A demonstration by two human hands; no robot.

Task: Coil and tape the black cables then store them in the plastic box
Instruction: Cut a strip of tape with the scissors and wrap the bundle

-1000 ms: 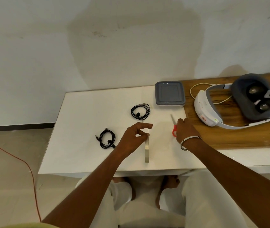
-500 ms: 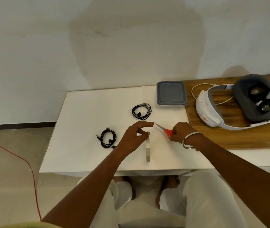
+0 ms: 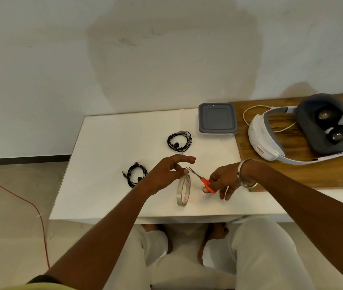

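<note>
Left hand (image 3: pixel 166 174) fingers pinching tape roll (image 3: pixel 184 190) — right hand (image 3: pixel 222 182) fingers around scissors (image 3: pixel 203 180)

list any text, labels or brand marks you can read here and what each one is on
Tape roll: red printing repeated around the inside of the core, too distorted to read with confidence.
White headset: a small red-bordered label on the side of the band, too small to read.
Plastic box, scissors and both cable coils: no text visible.
</note>
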